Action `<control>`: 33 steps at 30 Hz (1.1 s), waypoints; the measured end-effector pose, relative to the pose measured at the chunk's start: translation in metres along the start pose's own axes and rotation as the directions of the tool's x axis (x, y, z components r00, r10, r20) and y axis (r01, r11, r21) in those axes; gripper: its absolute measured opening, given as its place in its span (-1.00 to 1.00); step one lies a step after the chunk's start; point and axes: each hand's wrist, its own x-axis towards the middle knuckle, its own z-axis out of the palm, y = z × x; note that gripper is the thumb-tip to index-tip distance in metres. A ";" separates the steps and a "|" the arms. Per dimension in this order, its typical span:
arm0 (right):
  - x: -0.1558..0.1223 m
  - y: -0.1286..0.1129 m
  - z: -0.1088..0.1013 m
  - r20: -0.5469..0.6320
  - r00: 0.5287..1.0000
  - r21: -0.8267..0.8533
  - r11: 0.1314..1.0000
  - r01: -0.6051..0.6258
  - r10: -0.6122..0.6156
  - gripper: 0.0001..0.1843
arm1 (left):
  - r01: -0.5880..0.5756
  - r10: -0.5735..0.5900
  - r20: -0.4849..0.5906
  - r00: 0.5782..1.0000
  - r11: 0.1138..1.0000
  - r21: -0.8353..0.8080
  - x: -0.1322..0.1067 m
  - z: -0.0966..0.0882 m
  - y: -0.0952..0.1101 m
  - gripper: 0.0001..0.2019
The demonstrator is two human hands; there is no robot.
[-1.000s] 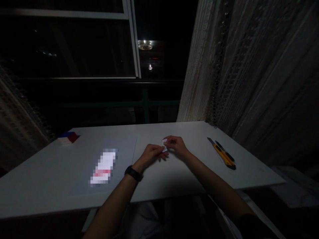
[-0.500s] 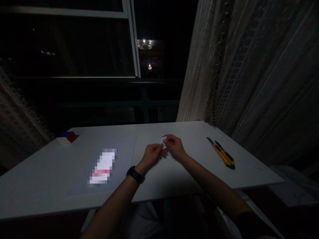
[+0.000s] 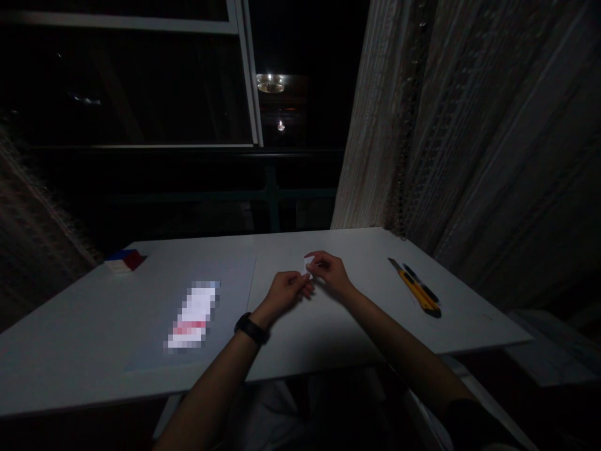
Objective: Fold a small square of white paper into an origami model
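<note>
Above the middle of the white table, a small piece of white paper point(image 3: 308, 263) is held between my two hands. My left hand point(image 3: 285, 289), with a black watch on its wrist, pinches the paper's lower edge between thumb and fingers. My right hand point(image 3: 329, 272) grips the paper from above and the right, its fingers closed over the upper part. Fingers cover much of the paper, so its full shape and any folds are hard to make out in the dim light.
On the left, a glowing phone with a blurred screen point(image 3: 193, 316) lies on a large pale sheet point(image 3: 235, 300). A coloured cube point(image 3: 124, 260) sits at the far left. A yellow utility knife point(image 3: 416, 289) and a dark pen point(image 3: 421, 282) lie right on the table point(image 3: 366, 250). Curtains hang behind.
My left hand has shifted very slightly left, and its thumb sits a little lower on the paper. Both hands still hold the paper; the view has moved a touch.
</note>
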 end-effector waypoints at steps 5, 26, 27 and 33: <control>0.002 -0.009 -0.007 0.055 0.992 -0.144 0.982 0.122 -0.115 -0.91 | -0.003 0.003 0.021 1.000 1.000 -0.009 0.002 -0.002 0.000 -0.59; 0.001 0.000 -0.005 0.124 0.991 -0.104 0.993 0.063 -0.050 -0.87 | -0.007 0.010 0.020 1.000 0.989 -0.146 0.001 -0.002 0.001 -0.62; 0.000 0.001 -0.004 0.114 0.992 -0.100 0.993 0.065 -0.053 -0.87 | 0.001 0.001 0.015 1.000 0.988 -0.155 0.001 -0.001 0.001 -0.61; -0.002 0.009 -0.001 0.093 0.995 -0.078 0.996 0.040 -0.033 -0.91 | -0.010 0.010 -0.006 1.000 0.996 -0.087 0.000 0.000 0.002 -0.60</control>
